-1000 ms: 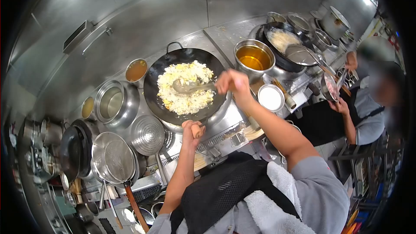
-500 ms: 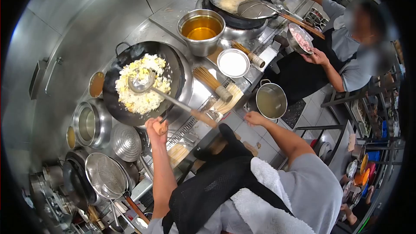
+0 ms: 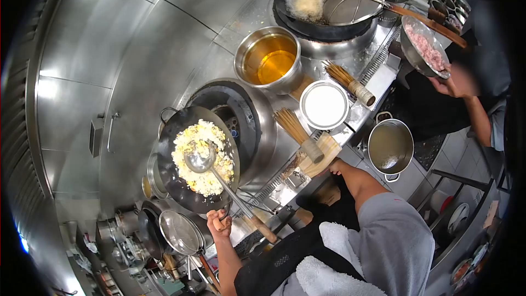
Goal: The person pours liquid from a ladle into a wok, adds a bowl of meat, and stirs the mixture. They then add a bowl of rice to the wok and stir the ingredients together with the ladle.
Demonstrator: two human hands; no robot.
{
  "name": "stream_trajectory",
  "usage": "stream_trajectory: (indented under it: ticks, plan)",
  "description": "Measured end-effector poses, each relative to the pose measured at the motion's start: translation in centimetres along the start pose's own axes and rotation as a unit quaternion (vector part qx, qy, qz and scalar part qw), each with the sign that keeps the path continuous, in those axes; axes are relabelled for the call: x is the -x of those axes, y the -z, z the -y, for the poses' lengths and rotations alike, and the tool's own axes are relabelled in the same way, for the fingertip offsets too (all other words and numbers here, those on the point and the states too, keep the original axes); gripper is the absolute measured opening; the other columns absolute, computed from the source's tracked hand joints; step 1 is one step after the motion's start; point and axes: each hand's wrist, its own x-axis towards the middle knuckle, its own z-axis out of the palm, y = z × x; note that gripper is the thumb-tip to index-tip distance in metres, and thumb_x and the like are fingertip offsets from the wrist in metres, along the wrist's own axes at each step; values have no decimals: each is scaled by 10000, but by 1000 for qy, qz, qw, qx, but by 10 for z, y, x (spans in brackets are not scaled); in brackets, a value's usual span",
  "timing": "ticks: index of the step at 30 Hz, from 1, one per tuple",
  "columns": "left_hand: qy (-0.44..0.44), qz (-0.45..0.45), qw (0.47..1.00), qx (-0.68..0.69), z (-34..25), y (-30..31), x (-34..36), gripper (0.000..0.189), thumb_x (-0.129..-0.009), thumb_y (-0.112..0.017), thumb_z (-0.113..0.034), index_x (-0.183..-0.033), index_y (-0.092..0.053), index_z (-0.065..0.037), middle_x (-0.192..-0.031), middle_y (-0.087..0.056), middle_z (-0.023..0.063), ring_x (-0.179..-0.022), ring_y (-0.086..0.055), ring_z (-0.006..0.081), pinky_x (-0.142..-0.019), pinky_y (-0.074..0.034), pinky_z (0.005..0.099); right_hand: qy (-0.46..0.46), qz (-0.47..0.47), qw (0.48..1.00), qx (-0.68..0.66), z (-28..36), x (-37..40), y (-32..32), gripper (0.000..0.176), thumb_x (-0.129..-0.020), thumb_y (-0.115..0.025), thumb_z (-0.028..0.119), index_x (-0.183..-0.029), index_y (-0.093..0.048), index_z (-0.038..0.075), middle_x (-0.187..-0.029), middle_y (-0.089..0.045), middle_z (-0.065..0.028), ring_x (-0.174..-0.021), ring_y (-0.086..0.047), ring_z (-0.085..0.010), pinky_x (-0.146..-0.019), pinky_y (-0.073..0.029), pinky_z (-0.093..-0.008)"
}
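My left hand (image 3: pixel 219 223) is closed round the near handle of a black wok (image 3: pixel 169 178). The wok sits off to the left of its round burner (image 3: pixel 234 126), whose opening is partly uncovered. Egg fried rice (image 3: pixel 212 137) lies in the wok. The bowl of a ladle (image 3: pixel 241 201) rests on the rice, and its wooden handle leans out over the wok's rim, held by neither hand. My right hand (image 3: pixel 335 166) is at the stove's front edge, beside a folded pale cloth or board (image 3: pixel 323 156); its fingers are mostly hidden.
Behind stand a pot of amber oil (image 3: pixel 267 57), a tub of white contents (image 3: pixel 324 105) and bamboo brushes (image 3: pixel 298 134). A second wok (image 3: pixel 282 5) bubbles under a strainer. A co-worker's hand (image 3: pixel 457 80) holds a bowl of raw meat (image 3: pixel 424 49). A stockpot (image 3: pixel 390 145) stands right.
The wok has shifted left off the burner, exposing its opening, with my left hand on the handle. My right hand has moved to the stove's edge. The camera view has turned.
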Motion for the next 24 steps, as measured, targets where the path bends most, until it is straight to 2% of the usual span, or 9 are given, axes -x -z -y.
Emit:
stream_trajectory:
  ticks: [1,2,4,5,7,14,19,21,24]
  plan:
    - [10,-14,1000,13,0,4,-3,174,-813,-643,-130,-947,-534,-110,-846,-670,155,-643,-657,291,-508,-592,421,-26,17,996,-85,-13,-16,-6,402,-954,-640,404,-1192,-690,84,-956,-716,-86,-699,-676,-168,-549,-580,-340]
    - [36,0,999,37,0,5,-5,139,-810,-647,-130,-899,-541,-117,-841,-669,157,-625,-645,285,-479,-575,392,-27,22,995,-89,-12,-19,-5,402,-954,-640,404,-1192,-690,84,-956,-716,-86,-699,-676,-168,-549,-580,-340]
    - [36,-6,999,29,4,8,-6,122,-810,-649,-133,-868,-544,-114,-837,-666,157,-621,-635,286,-470,-564,379,-26,14,999,-34,-11,-24,-5,326,-966,-644,351,-1074,-700,49,-887,-718,-56,-670,-678,-162,-554,-589,-325]
    - [33,-5,999,29,7,10,-8,111,-810,-652,-135,-837,-547,-111,-834,-663,157,-617,-626,286,-461,-553,365,-29,15,999,-37,-14,-21,-7,326,-966,-644,351,-1074,-700,49,-887,-718,-56,-670,-678,-162,-554,-589,-325]
    - [21,6,999,27,13,1,-4,113,-809,-656,-143,-820,-551,-104,-830,-660,156,-615,-618,284,-452,-542,360,-5,-1,993,-120,-15,-18,-7,265,-965,-656,296,-1015,-699,39,-849,-712,-46,-658,-681,-152,-562,-592,-310]
    - [27,-1,999,34,16,5,-4,136,-802,-674,-177,-819,-564,-100,-833,-660,141,-616,-603,265,-437,-513,347,8,13,989,-146,-9,4,3,215,-956,-659,262,-1009,-725,64,-853,-704,-42,-664,-675,-124,-572,-593,-290]
    - [26,-18,999,30,13,0,-2,151,-801,-678,-186,-812,-565,-86,-826,-661,134,-620,-601,259,-437,-506,335,-3,29,992,-122,-11,-3,6,171,-920,-660,253,-982,-804,185,-818,-669,-13,-616,-629,-95,-555,-574,-266]
    - [63,7,997,44,11,3,-1,156,-800,-678,-183,-825,-568,-75,-829,-661,138,-612,-599,261,-444,-516,343,4,36,993,-111,-13,-7,5,186,-926,-638,246,-1000,-804,204,-804,-665,-7,-607,-626,-97,-550,-572,-269]
    - [43,13,998,33,11,4,-3,161,-798,-675,-172,-843,-570,-58,-833,-662,145,-596,-595,267,-446,-525,352,15,51,996,-72,-17,-14,2,211,-947,-609,266,-1015,-807,235,-770,-662,0,-587,-628,-102,-538,-569,-274]
